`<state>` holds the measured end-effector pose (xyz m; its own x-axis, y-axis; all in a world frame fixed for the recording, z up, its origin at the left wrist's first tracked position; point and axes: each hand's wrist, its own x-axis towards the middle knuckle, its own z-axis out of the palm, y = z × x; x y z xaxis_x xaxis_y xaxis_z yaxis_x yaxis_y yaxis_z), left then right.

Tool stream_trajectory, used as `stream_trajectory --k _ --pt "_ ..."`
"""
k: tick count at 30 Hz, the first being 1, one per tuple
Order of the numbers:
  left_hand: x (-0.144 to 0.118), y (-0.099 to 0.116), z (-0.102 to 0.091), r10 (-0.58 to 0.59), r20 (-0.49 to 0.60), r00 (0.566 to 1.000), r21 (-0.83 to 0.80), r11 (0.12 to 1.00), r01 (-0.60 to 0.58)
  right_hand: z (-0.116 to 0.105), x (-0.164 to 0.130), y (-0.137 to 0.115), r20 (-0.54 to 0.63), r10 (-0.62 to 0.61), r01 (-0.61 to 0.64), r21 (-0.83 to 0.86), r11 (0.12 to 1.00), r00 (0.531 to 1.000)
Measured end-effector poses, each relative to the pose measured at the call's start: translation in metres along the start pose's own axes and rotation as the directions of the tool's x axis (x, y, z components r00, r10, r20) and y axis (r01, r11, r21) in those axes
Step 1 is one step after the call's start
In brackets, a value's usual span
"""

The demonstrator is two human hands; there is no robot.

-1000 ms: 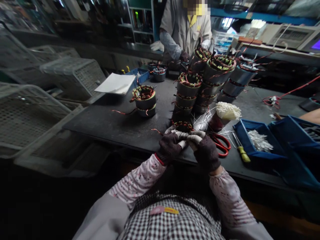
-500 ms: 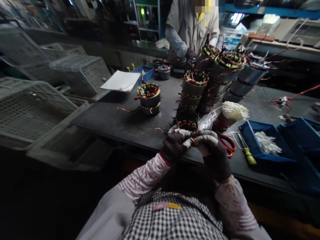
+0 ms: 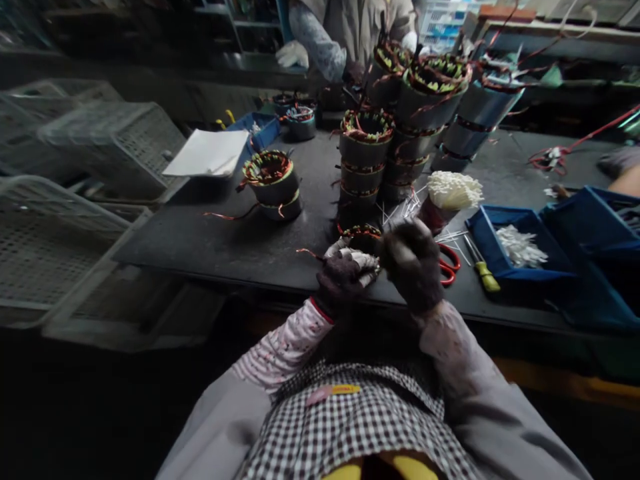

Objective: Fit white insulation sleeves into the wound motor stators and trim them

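Note:
A wire-wound motor stator (image 3: 362, 232) sits close to the table's near edge, copper windings on its upper rim and a loose copper lead sticking out to the left. My left hand (image 3: 345, 275), in a dark glove with pale fingers, is closed on the stator's near side. Just right of it, my right hand (image 3: 413, 265) is raised with its fingers curled and smeared by motion; whatever it may pinch is hidden. Red-handled scissors (image 3: 450, 265) lie beside the right hand. A cup of white ties (image 3: 454, 191) stands behind them.
Stacked stators (image 3: 367, 157) rise beyond my hands, and a two-high stator stack (image 3: 273, 183) stands left. Blue bins (image 3: 520, 267) and a yellow-handled screwdriver (image 3: 486, 277) lie right. Plastic crates (image 3: 55, 247) flank the table's left side. A co-worker (image 3: 350, 33) stands opposite.
My right hand has come away from my left hand and the stator, lifting slightly with its fingers curling in. My left hand stays at the stator. The whole view has shifted.

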<state>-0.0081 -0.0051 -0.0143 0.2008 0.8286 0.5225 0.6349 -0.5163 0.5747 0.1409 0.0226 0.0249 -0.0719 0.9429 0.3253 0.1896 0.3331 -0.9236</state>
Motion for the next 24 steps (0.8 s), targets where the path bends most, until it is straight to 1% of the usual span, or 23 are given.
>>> stream_trajectory --k 1,3,4,5,6,8,9,10,11,12,14,16,17,18,19,20,21,22,23,24 --pt "0.000 0.001 0.002 0.007 -0.003 1.000 0.016 1.000 -0.006 0.012 0.017 0.001 -0.040 0.030 -0.029 0.043 0.999 0.999" --pt "-0.003 0.000 0.003 0.022 0.014 1.000 0.048 0.999 -0.022 0.031 0.039 0.005 -0.129 0.072 -0.066 0.049 0.997 0.989" --pt "-0.005 -0.001 0.002 0.036 0.029 0.999 0.056 0.998 -0.037 0.034 0.042 0.006 -0.166 0.069 -0.062 0.045 0.997 0.984" --pt "-0.008 -0.003 0.000 0.046 0.030 0.998 0.056 0.997 -0.048 0.033 0.038 0.007 -0.186 0.051 -0.045 0.036 0.998 0.981" --pt "-0.013 -0.006 -0.003 0.053 0.010 0.999 0.058 0.997 -0.054 0.028 0.028 0.006 -0.196 0.021 -0.017 0.022 1.000 0.980" --pt "-0.025 -0.012 -0.011 0.039 -0.090 0.995 0.106 0.994 -0.029 0.010 -0.006 0.005 -0.201 -0.049 0.047 -0.018 0.999 0.978" --pt "-0.032 -0.015 -0.015 0.018 -0.150 0.989 0.153 0.988 0.005 0.001 -0.025 0.005 -0.232 -0.060 0.051 -0.048 0.998 0.971" --pt "-0.038 -0.018 -0.020 -0.005 -0.186 0.982 0.203 0.978 0.044 -0.005 -0.044 0.005 -0.257 -0.051 0.033 -0.073 0.997 0.965" --pt "-0.044 -0.021 -0.024 -0.029 -0.192 0.981 0.249 0.965 0.077 -0.008 -0.059 0.006 -0.244 -0.019 -0.007 -0.105 0.994 0.969" --pt "-0.048 -0.022 -0.029 -0.048 -0.163 0.985 0.282 0.955 0.094 -0.006 -0.070 0.009 -0.232 0.023 -0.055 -0.135 0.989 0.972" --pt "-0.050 -0.023 -0.038 -0.070 -0.038 0.997 0.294 0.953 0.078 0.005 -0.078 0.017 -0.188 0.113 -0.148 -0.184 0.972 0.976" --pt "-0.042 -0.022 -0.050 -0.046 0.092 0.995 0.263 0.965 0.020 0.017 -0.067 0.028 -0.212 0.163 -0.205 -0.195 0.959 0.964" --pt "-0.034 -0.022 -0.056 -0.021 0.158 0.987 0.236 0.972 -0.018 0.020 -0.057 0.033 -0.223 0.175 -0.219 -0.190 0.957 0.959" --pt "-0.024 -0.022 -0.063 0.010 0.229 0.973 0.200 0.978 -0.057 0.019 -0.045 0.037 -0.205 0.183 -0.222 -0.188 0.957 0.961" --pt "-0.011 -0.022 -0.070 0.041 0.306 0.951 0.159 0.983 -0.094 0.015 -0.031 0.041 -0.154 0.186 -0.214 -0.189 0.958 0.970" --pt "0.004 -0.024 -0.076 0.072 0.392 0.917 0.112 0.986 -0.125 0.008 -0.018 0.042 -0.070 0.186 -0.196 -0.186 0.963 0.980" --pt "0.019 -0.025 -0.080 0.099 0.478 0.873 0.063 0.987 -0.146 -0.001 -0.006 0.043 0.042 0.189 -0.179 -0.167 0.970 0.981" --pt "0.034 -0.027 -0.083 0.123 0.559 0.820 0.013 0.987 -0.158 -0.011 0.005 0.043 0.163 0.193 -0.172 -0.132 0.976 0.968" --pt "0.047 -0.029 -0.085 0.143 0.624 0.768 -0.031 0.987 -0.159 -0.020 0.013 0.042 0.273 0.195 -0.179 -0.085 0.980 0.942" --pt "0.058 -0.031 -0.085 0.167 0.671 0.722 -0.076 0.985 -0.158 -0.029 0.019 0.041 0.353 0.196 -0.195 -0.039 0.980 0.915"
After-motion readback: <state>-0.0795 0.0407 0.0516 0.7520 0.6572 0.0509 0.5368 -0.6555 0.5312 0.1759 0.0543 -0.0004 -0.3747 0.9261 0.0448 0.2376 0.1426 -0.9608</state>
